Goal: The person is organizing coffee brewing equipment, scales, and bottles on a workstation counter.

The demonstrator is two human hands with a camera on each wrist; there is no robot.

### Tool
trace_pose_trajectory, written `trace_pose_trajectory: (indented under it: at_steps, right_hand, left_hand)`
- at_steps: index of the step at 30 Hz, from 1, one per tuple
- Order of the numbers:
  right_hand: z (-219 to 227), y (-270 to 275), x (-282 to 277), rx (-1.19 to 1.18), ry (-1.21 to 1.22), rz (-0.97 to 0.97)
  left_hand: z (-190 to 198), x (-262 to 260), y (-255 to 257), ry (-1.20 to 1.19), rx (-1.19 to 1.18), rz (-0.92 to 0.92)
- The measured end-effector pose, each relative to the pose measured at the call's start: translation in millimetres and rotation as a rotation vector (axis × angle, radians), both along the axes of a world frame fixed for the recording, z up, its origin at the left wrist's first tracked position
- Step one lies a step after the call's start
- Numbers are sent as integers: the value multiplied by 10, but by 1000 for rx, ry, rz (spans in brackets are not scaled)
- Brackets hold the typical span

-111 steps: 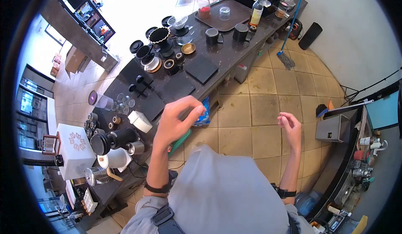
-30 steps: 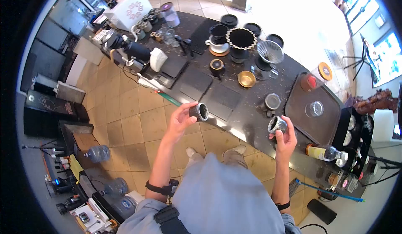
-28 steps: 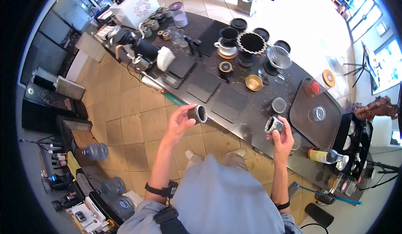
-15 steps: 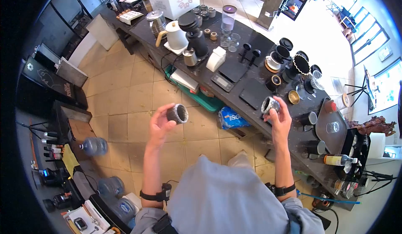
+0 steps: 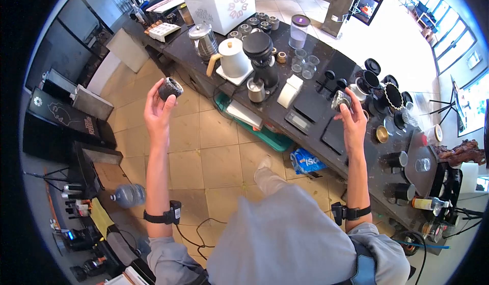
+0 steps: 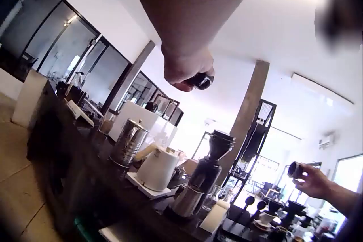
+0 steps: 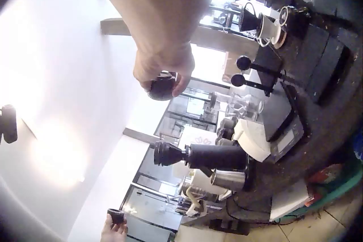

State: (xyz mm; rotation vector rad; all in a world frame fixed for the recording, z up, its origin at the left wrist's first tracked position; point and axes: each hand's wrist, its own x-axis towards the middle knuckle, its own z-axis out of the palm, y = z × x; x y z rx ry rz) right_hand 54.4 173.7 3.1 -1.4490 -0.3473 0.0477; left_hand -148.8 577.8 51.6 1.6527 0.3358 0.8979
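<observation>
My left hand (image 5: pixel 157 112) grips a small dark cup (image 5: pixel 170 88) with a pale speckled rim, raised over the floor to the left of the counter. A similar small dark cup (image 5: pixel 341 100) is pinched between the thumb and fingers of my right hand (image 5: pixel 355 119), held up above the counter near the black scale (image 5: pixel 306 112). Each wrist view also shows a cup in the fingers: the left cup (image 6: pixel 202 81) is partly covered by the hand, and the right cup (image 7: pixel 162 86) hangs below the palm. The hands are far apart.
On the dark counter (image 5: pixel 326 48) stand a white gooseneck kettle (image 5: pixel 235 60), a black grinder (image 5: pixel 264 63), a steel jug (image 5: pixel 256 90) and a white filter holder (image 5: pixel 290 91). Drippers and a tray (image 5: pixel 415 165) lie farther right. Below are a green crate (image 5: pixel 270 138) and a blue bag (image 5: pixel 305 161).
Both hands were bare 3.7 seconds ago; each has held a cup since the later frames. Lately the body has turned toward the kettle end, and the left hand has risen and moved left.
</observation>
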Motion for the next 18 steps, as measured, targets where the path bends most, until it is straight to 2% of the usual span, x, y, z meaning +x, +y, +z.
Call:
trace_pose_trajectory:
  at_steps: [5,8,11,13,18]
  right_hand:
    - [-56,571,655,21,86,-35]
    - [-39,903,1121,-15,34,-21]
    - [-50,1117,1389,-33,39,-3]
    - [-45,1235,1601,-123,1,-7]
    - [-29,1521,1960,-238,-48,-5]
  left_hand:
    - [150,714,573,67,47,-10]
    - [227,1316,854,15,145,-82]
    - [263,1866,899,16,109,-152]
    - [234,2252,959,-27,114,-296]
    - [217,3241,1023,178,211,-427]
